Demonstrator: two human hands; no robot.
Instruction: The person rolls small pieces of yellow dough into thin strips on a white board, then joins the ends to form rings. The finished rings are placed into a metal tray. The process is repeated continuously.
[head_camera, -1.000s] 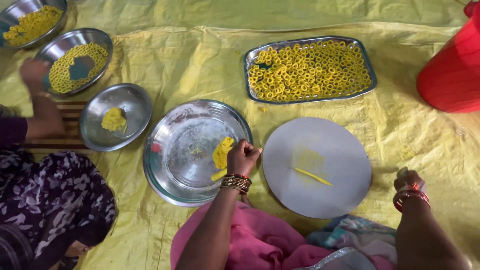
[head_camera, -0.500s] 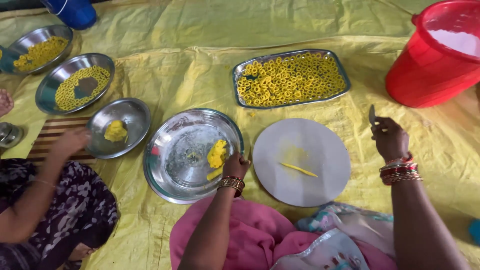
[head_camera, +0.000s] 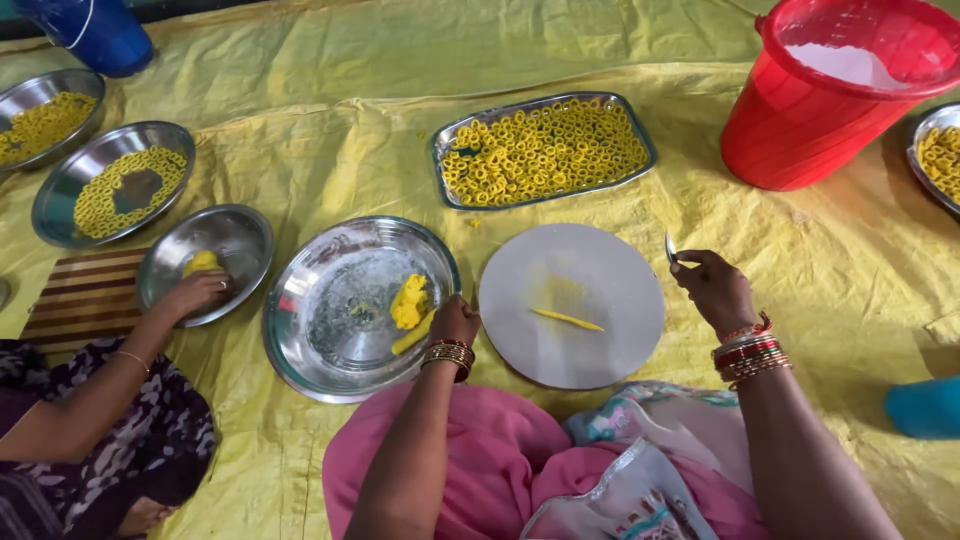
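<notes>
The left hand curls its fingers around a short stick of yellow dough, pinching its near end at the right edge of the large steel plate. A lump of the same dough lies on that plate just beyond the stick. The right hand is closed on a small metal blade, held upright between thumb and fingers, above the right rim of the round grey board; bangles circle both wrists.

The board serves as landmark. On it lies a thin rolled dough strip, near its centre. The large plate sits touching the board's left side. Beyond the board is a rectangular steel tray filled with yellow dough rings. To the far right of the board stands a red bucket holding white powder.

Well left of the board, another person's hand rests in a small steel bowl beside a dough piece. Farther left are a striped wooden board and two steel dishes of rings.
</notes>
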